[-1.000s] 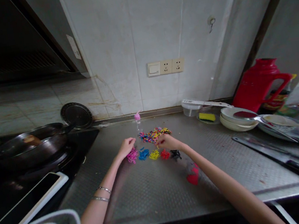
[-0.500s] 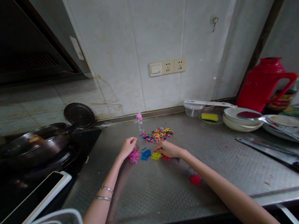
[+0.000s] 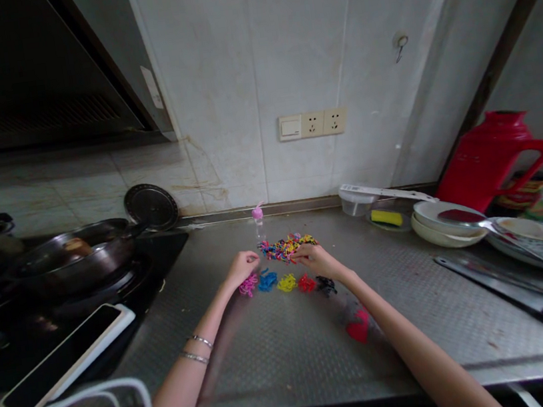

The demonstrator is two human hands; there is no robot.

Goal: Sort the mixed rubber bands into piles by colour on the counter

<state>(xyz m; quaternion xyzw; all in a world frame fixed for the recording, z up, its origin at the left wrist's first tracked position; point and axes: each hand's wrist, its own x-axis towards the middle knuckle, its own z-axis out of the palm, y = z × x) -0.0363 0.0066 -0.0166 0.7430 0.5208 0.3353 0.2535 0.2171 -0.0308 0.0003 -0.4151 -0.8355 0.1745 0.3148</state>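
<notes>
A mixed heap of small colourful rubber bands (image 3: pixel 285 247) lies on the metal counter. In front of it is a row of single-colour piles: pink bands (image 3: pixel 248 286), blue bands (image 3: pixel 267 281), yellow bands (image 3: pixel 287 283), red bands (image 3: pixel 306 283) and black bands (image 3: pixel 326 285). My left hand (image 3: pixel 240 268) is pinched just above the pink pile, near the heap's left end. My right hand (image 3: pixel 323 262) reaches the heap's right front edge, thumb and fingers together. Whatever either pinch holds is too small to make out.
A small clear bottle with a pink top (image 3: pixel 258 219) stands behind the heap. A plastic bag with a red patch (image 3: pixel 358 327) lies by my right forearm. To the right are a knife (image 3: pixel 489 284), bowls (image 3: pixel 449 225) and a red thermos (image 3: pixel 483 163); a wok (image 3: pixel 76 254) sits left.
My right hand has moved from over the yellow and red piles back to the mixed heap, uncovering the red and black piles. My left hand stays near the pink pile. The view has shifted slightly.
</notes>
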